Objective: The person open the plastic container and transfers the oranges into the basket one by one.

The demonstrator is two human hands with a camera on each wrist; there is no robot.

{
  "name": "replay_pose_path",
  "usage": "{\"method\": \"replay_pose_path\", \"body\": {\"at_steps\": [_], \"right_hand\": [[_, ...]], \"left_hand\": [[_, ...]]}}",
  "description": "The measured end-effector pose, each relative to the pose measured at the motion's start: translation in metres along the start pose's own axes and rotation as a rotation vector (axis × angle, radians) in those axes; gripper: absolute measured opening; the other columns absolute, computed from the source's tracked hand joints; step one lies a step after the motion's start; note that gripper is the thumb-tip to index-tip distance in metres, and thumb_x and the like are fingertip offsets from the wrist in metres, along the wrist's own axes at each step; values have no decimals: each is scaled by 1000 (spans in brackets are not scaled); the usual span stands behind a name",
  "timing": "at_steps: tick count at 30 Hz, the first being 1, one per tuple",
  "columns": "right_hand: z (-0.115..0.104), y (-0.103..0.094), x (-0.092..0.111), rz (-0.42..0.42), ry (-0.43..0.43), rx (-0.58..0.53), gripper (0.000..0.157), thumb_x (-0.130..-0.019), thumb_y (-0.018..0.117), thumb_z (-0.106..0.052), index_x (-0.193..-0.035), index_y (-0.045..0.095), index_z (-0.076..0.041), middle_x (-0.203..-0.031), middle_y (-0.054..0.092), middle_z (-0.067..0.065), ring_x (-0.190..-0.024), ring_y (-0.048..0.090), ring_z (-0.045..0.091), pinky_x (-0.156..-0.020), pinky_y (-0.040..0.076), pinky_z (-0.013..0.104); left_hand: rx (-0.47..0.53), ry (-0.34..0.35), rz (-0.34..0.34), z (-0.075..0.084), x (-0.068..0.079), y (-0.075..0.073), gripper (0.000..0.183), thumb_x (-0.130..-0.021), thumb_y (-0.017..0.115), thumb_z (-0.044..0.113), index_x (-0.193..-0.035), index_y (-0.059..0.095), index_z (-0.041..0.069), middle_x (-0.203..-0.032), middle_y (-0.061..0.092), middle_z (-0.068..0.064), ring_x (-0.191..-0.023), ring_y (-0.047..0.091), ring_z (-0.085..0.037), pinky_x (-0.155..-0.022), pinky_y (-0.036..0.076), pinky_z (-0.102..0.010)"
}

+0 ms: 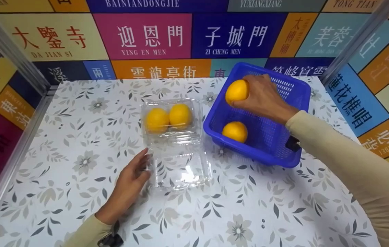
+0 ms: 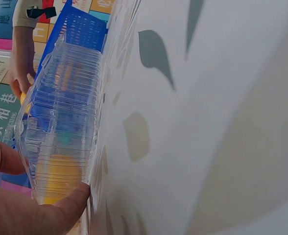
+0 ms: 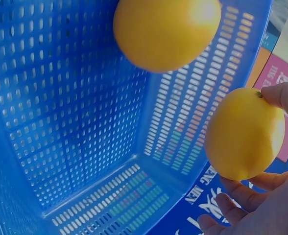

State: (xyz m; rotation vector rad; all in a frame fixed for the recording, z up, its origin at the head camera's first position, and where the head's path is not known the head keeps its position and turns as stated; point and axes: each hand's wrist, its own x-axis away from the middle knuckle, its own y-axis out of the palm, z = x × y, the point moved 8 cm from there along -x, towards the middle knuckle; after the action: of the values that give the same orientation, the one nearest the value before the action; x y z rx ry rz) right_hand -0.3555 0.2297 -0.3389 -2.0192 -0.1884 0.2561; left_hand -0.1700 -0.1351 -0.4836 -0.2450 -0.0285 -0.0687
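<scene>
Fruit (image 1: 237, 92), round and yellow, is pinched by the person's right hand (image 1: 266, 97) above the rim of a blue basket (image 1: 263, 152), thumb near its stem end and fingertips opposite, a grip that probably keeps it from rolling free. A second fruit (image 1: 235, 132) lies inside the basket, whose tall slotted walls would stop it wandering. Beside that, a clear container (image 1: 183, 138) lies unfolded: a third fruit (image 1: 157, 120) and a fourth fruit (image 1: 180, 116) share its far half, while the lid (image 1: 177, 169) rests flat towards the person, presumably to leave the top accessible. The left hand (image 1: 131, 180), relaxed and grasping nothing, has its fingers at the container's edge, perhaps to steady such light plastic.

All this stands on a white counter (image 1: 88, 192) printed with grey leaves and flowers. Around us, bright panels (image 1: 143, 36) of Chinese lettering rise behind slim metal posts (image 1: 12, 44).
</scene>
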Motion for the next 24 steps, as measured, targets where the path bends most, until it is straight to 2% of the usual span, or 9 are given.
{"method": "replay_pose_path", "body": {"at_steps": [6, 15, 18, 24], "right_hand": [[11, 1, -5, -11, 35, -5, 77, -89, 83, -44, -146, 59, 3, -130, 66, 21, -128, 46, 42, -103, 41, 58], [24, 3, -18, 9, 24, 19, 63, -88, 83, -43, -128, 64, 2, -113, 68, 19, -115, 51, 41, -95, 43, 55], [29, 6, -21, -8, 30, 40, 66, -89, 82, -44, -132, 63, 2, -115, 67, 20, -116, 51, 42, -96, 43, 56], [38, 17, -24, -57, 67, 69, 77, -90, 81, -46, -144, 56, 3, -123, 64, 23, -121, 50, 45, -104, 42, 62]], "left_hand": [[-1, 11, 3, 1, 0, 0, 68, -102, 59, -8, -167, 44, 1, -156, 60, -21, -139, 59, -37, -117, 47, -41], [1, 5, -8, 0, -1, 1, 69, -102, 58, -8, -168, 43, 2, -157, 59, -21, -140, 59, -36, -117, 48, -42], [3, 2, -7, -1, 0, 0, 69, -102, 59, -8, -168, 42, 2, -157, 59, -21, -140, 59, -36, -116, 49, -38], [14, 9, -2, 1, -1, 0, 69, -101, 59, -8, -168, 41, 0, -157, 59, -23, -140, 59, -38, -118, 48, -46]]}}
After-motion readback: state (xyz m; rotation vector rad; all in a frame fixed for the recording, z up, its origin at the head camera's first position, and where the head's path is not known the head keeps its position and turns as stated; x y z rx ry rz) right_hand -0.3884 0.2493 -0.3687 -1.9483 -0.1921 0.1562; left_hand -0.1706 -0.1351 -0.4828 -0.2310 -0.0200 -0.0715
